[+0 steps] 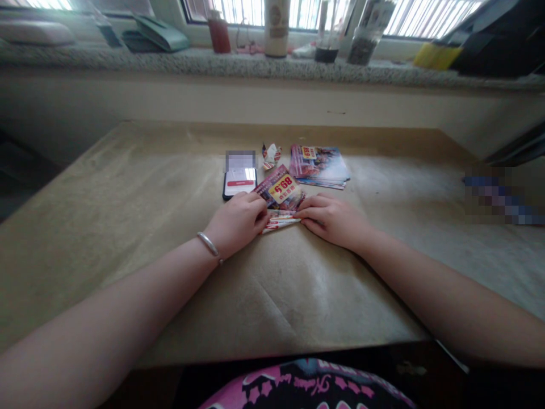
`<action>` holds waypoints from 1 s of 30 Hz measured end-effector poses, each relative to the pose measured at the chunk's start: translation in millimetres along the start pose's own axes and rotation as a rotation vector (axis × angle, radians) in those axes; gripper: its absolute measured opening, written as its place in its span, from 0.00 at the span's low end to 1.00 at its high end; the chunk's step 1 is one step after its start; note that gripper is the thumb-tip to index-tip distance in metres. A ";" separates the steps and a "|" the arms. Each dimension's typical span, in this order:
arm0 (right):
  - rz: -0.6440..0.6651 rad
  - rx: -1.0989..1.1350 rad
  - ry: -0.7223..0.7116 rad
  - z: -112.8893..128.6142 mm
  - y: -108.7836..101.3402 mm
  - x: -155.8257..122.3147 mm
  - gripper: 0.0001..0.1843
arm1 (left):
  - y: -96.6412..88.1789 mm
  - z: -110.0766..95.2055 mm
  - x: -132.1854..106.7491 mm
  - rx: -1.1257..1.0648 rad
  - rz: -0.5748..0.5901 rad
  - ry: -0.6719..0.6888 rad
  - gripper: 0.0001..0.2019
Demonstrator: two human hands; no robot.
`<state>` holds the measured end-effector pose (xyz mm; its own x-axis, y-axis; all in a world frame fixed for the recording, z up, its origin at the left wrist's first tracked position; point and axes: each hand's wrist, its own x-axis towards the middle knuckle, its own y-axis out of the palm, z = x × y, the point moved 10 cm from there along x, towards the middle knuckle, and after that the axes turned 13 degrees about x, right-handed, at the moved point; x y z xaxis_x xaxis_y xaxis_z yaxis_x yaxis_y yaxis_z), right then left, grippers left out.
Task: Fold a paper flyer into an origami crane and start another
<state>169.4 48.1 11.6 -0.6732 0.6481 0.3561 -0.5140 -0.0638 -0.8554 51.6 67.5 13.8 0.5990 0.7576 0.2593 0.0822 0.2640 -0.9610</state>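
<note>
A printed paper flyer (279, 190) with a yellow price label lies on the table between my hands. Its near edge is folded over, and the pale printed underside shows there. My left hand (242, 218), with a silver bangle at the wrist, has its fingers curled on the flyer's left side. At the right end of the folded strip, the fingers of my right hand (326, 217) press together on the paper. The fingertips of the left hand are partly hidden.
A phone (240, 183) with a lit screen lies behind my left hand. Beyond the flyer sits a small folded paper piece (271, 156), beside a stack of flyers (326, 163). Bottles and jars line the stone windowsill (238, 67) behind the table (140, 170).
</note>
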 end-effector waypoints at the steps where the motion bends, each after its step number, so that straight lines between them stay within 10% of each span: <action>1: 0.003 0.006 -0.008 0.5 0.8 0.3 0.13 | -0.8 0.2 0.0 0.009 -0.007 0.002 0.11; 30: -0.055 -0.093 0.020 4.5 -1.5 1.1 0.13 | -7.8 -18.4 -12.8 0.213 0.028 0.182 0.17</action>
<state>167.0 45.5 15.0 -0.6340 0.6639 0.3967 -0.4978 0.0422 -0.8663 57.9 44.8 16.2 0.7337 0.6515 0.1931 -0.0939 0.3787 -0.9207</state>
